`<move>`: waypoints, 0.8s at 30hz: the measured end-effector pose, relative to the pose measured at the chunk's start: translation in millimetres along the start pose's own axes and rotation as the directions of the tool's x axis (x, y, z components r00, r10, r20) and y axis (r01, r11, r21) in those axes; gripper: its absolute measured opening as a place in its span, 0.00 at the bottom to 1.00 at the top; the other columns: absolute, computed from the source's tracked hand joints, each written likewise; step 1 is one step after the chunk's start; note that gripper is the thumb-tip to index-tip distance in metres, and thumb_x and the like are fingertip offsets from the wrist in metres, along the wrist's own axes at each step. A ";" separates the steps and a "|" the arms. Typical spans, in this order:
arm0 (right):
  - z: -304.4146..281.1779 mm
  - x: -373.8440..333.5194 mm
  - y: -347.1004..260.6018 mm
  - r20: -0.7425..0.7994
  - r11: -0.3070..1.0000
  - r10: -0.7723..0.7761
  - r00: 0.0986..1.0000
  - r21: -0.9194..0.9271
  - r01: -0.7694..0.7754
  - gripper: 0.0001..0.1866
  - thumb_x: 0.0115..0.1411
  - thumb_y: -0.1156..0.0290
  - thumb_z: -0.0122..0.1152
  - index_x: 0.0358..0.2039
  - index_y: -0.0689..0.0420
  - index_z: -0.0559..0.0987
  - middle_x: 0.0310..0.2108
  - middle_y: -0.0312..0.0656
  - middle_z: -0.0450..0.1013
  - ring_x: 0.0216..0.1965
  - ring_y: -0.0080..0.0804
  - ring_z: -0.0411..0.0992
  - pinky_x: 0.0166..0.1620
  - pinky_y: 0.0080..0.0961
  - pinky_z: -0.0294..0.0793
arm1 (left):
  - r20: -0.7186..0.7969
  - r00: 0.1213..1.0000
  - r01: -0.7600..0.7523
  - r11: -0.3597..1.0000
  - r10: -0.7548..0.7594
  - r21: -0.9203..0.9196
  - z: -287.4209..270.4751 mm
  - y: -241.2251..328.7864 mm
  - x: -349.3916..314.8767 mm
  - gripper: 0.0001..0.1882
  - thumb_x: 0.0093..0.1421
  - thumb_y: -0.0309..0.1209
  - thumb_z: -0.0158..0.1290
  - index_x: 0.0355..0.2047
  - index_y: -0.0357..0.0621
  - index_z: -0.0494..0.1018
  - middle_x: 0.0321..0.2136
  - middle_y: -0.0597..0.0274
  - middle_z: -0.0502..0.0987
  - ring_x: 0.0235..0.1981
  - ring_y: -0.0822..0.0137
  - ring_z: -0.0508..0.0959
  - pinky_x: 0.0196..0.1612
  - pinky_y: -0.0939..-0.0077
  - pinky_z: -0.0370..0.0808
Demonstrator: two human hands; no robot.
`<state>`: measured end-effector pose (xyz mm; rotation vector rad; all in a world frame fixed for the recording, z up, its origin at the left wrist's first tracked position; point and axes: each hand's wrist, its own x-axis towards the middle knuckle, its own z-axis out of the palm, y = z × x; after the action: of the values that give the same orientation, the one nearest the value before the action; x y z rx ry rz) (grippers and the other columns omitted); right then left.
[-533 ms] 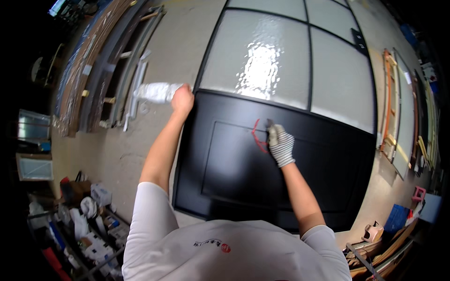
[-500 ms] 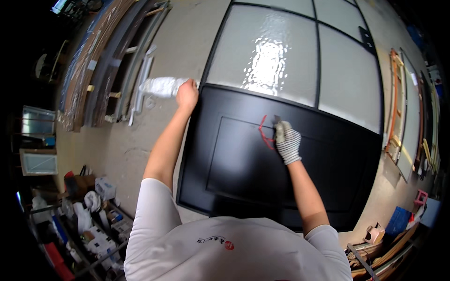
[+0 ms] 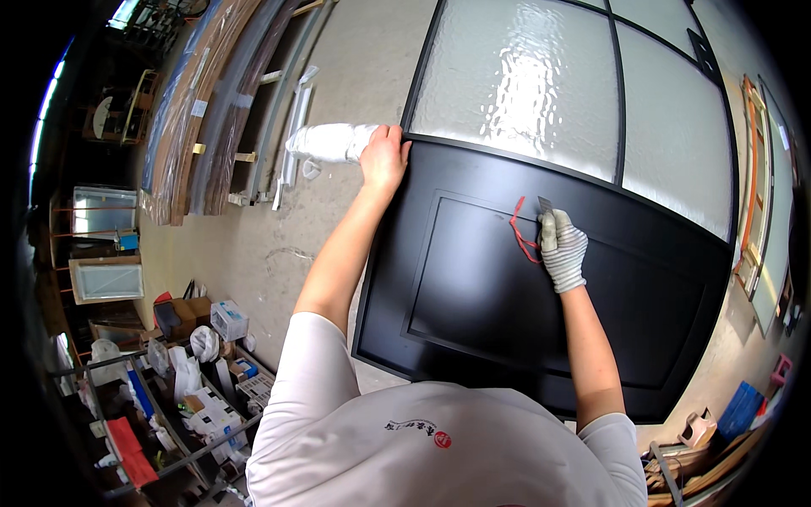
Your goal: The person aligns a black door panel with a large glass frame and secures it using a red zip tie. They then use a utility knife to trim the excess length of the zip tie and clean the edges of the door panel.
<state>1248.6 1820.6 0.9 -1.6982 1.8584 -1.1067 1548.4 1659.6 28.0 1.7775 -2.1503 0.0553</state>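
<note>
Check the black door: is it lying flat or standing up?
Lying flat: the black door lies on the concrete floor, both hands on it.

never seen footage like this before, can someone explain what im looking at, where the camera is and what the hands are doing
The camera sits on a person's head and looks down, so you see their own white shirt at the bottom and both arms reaching forward. The wide lens bends straight edges near the rim.

In front of them is a black door with frosted glass panes in its far part, over a concrete floor.

The bare left hand rests on the door's edge. The right hand wears a knitted work glove and holds a small flat blade-like tool against the dark panel, beside a red scribbled mark.

Long boards and frames lie at the left, and a cluttered shelf stands at lower left.
</note>
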 end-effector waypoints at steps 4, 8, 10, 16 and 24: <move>0.3 -0.5 -0.2 0.001 0.999 0.034 0.999 0.004 -0.034 0.12 0.62 0.63 0.50 0.29 0.57 0.76 0.15 0.42 0.69 0.16 0.34 0.69 0.23 0.27 0.68 | 0.092 0.991 -0.109 0.987 0.099 0.119 -0.1 2.9 6.0 0.08 0.51 0.28 0.53 0.30 0.41 0.67 0.30 0.53 0.71 0.36 0.53 0.73 0.33 0.58 0.74; -0.1 -1.5 -0.3 0.031 0.996 0.085 0.996 0.000 -0.085 0.12 0.61 0.61 0.50 0.29 0.55 0.75 0.18 0.47 0.71 0.18 0.48 0.70 0.23 0.36 0.68 | 0.159 0.975 -0.207 0.888 0.154 0.410 12.4 8.9 12.1 0.06 0.49 0.28 0.53 0.28 0.44 0.70 0.28 0.58 0.73 0.34 0.58 0.75 0.28 0.62 0.74; -0.8 -0.7 -2.0 0.051 0.995 0.097 0.994 0.001 -0.097 0.12 0.61 0.61 0.50 0.29 0.55 0.75 0.18 0.47 0.71 0.18 0.48 0.70 0.23 0.36 0.68 | 0.198 0.969 -0.234 0.810 0.149 0.537 18.3 11.8 15.8 0.05 0.48 0.28 0.54 0.27 0.45 0.71 0.27 0.61 0.74 0.32 0.61 0.76 0.26 0.66 0.74; -1.0 -0.4 0.6 0.018 0.998 0.060 0.998 -0.011 -0.060 0.13 0.61 0.59 0.49 0.30 0.54 0.75 0.17 0.46 0.71 0.18 0.47 0.70 0.23 0.36 0.69 | 0.345 0.939 -0.254 0.668 -0.004 0.700 15.9 35.0 26.5 0.03 0.49 0.30 0.54 0.25 0.50 0.77 0.27 0.66 0.78 0.32 0.66 0.79 0.26 0.74 0.74; -3.7 0.9 -3.5 0.050 0.997 0.076 0.996 -0.021 -0.075 0.14 0.62 0.58 0.47 0.30 0.54 0.75 0.13 0.46 0.68 0.16 0.46 0.70 0.22 0.36 0.69 | 0.459 0.889 -0.265 0.802 -0.013 0.536 14.2 21.2 42.3 0.06 0.46 0.29 0.55 0.27 0.50 0.79 0.27 0.60 0.80 0.31 0.61 0.80 0.26 0.65 0.74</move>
<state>1248.0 1821.0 6.0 -1.6368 1.8917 -1.0098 1518.2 1620.6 30.9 2.1218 -2.8162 0.4403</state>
